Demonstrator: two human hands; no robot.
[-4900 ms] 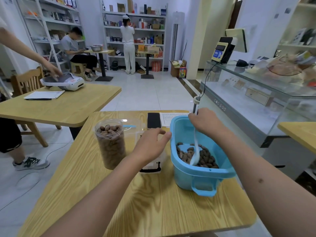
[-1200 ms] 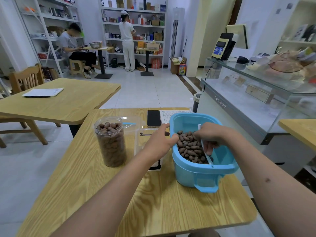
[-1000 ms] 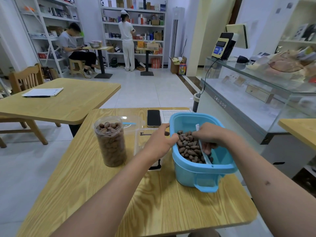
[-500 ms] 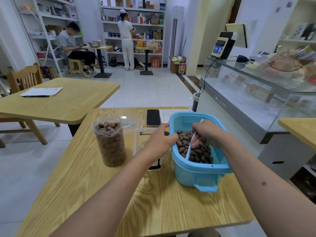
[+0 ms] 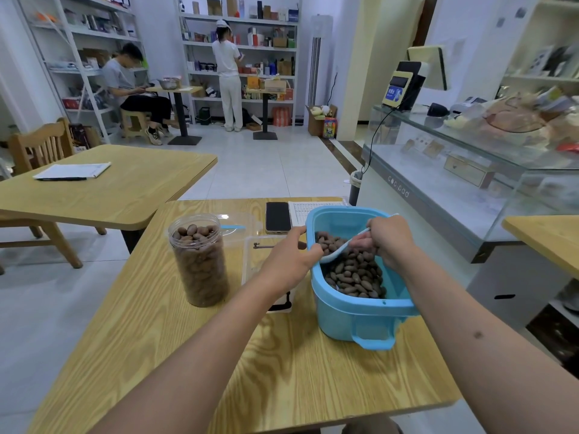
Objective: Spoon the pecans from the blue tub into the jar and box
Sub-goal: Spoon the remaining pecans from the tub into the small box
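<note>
The blue tub (image 5: 360, 311) stands tilted on the wooden table, its far side raised, with pecans (image 5: 354, 274) piled inside. My left hand (image 5: 288, 261) grips the tub's left rim. My right hand (image 5: 388, 239) is inside the tub and holds the white scoop (image 5: 336, 252), which carries a few pecans near the left wall. A clear jar (image 5: 200, 261) full of pecans stands to the left. The clear box (image 5: 253, 264) sits between jar and tub, largely hidden behind my left hand.
A black phone (image 5: 278, 217) and a printed sheet (image 5: 300, 211) lie at the table's far edge. A clear lid (image 5: 238, 227) rests behind the jar. A glass counter (image 5: 470, 170) stands to the right, another table (image 5: 103, 189) to the left. Two people are by the far shelves.
My right hand drew the scoop up through the pecans toward the tub's left wall, now loaded. The tub has stayed tilted under my left hand since a second ago.
</note>
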